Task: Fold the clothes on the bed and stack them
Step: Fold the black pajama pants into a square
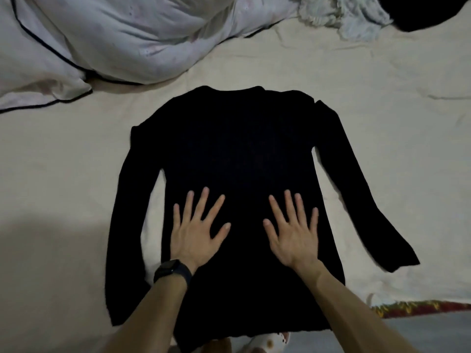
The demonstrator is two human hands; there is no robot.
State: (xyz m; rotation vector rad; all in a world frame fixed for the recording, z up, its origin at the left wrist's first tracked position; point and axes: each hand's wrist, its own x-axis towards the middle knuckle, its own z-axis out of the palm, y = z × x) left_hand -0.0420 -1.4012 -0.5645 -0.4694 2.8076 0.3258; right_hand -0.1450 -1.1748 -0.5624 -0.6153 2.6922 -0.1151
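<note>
Where the cream sheet (51, 174) covers the bed, a white pillow with dark piping (102, 42) lies bunched at the far left. The black long-sleeved top (229, 138) is spread flat at the middle of the bed, its long axis running straight away from the person, hem nearest and neckline pointing to the far side. Its left sleeve lies close along the body. The left hand (196, 235), with a dark watch (170, 271) on the wrist (its face is unlit), rests palm down on the top's lower half, fingers straight and spread apart. The right hand (295, 238) lies likewise just beside it, apart from it. The right sleeve slants outward. The fabric is too dark to show any print. A pale fluffy cloth (344, 14) and another black garment (433, 11) sit at the far right.
</note>
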